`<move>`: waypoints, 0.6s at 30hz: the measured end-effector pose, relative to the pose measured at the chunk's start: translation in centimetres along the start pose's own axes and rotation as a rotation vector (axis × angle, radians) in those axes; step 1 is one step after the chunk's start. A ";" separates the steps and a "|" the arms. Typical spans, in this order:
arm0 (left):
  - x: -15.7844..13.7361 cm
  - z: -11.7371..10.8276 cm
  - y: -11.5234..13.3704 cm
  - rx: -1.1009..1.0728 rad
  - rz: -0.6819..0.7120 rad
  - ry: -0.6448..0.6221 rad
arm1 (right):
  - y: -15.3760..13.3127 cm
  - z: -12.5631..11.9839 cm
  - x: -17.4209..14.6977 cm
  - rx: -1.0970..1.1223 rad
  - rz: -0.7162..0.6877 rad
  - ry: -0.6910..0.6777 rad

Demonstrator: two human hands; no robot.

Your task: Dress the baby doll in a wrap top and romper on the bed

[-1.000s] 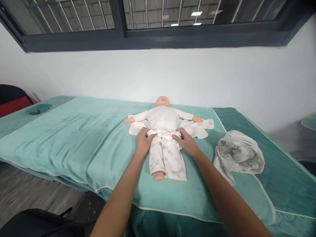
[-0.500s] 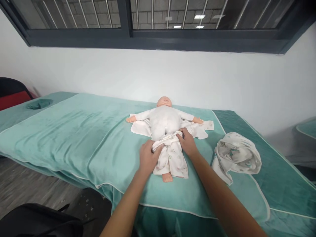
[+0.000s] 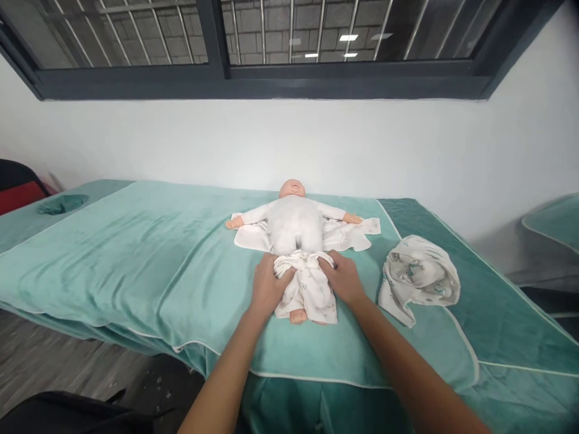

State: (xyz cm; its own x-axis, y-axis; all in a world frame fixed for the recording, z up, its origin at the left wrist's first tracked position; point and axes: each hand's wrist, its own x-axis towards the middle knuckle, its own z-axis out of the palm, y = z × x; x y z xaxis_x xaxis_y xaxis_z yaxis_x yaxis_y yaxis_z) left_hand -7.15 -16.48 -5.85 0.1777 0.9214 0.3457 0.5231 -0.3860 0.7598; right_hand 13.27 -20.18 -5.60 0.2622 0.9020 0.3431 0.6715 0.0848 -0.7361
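A baby doll (image 3: pixel 296 223) with a white body lies on its back, head toward the wall and arms spread. Small white patterned pants (image 3: pixel 307 292) cover its legs, the bunched waistband at the top of the thighs. My left hand (image 3: pixel 269 284) is closed on the left side of that waistband, and my right hand (image 3: pixel 344 276) grips the right side. One bare foot (image 3: pixel 298 316) pokes out of a pant leg; the other barely shows at the hem. Under the doll's back and arms an opened white patterned shirt (image 3: pixel 253 235) is spread out.
A crumpled white patterned cloth (image 3: pixel 423 274) lies to the right of the doll. Green covers (image 3: pixel 136 259) spread over the bed, which has a face hole (image 3: pixel 63 204) at the left end. Behind it stand a white wall and a barred window. A dark bag-like object (image 3: pixel 67 416) is at lower left.
My right hand has shifted lower with its side of the waistband, which now sits more level across the thighs. A second foot now shows slightly at the hem. The camera view has shifted a little.
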 end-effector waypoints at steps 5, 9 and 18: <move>0.0 0.1 -0.1 -0.005 0.028 0.010 | 0.2 -0.7 -3.9 0.038 0.040 -0.056; -0.3 -0.2 0.3 -0.002 -0.018 0.001 | 0.2 -0.3 -3.7 -0.016 0.028 -0.066; -5.4 -1.9 1.1 0.032 0.057 -0.106 | 0.6 0.8 -2.3 -0.154 -0.003 -0.013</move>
State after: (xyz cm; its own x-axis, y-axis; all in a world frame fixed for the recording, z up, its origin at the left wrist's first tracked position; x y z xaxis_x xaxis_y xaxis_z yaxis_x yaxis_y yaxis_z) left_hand -9.12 -21.95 -5.83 0.2940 0.8981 0.3270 0.5357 -0.4382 0.7218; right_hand 12.51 -21.89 -7.25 0.2518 0.9074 0.3365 0.7708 0.0222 -0.6366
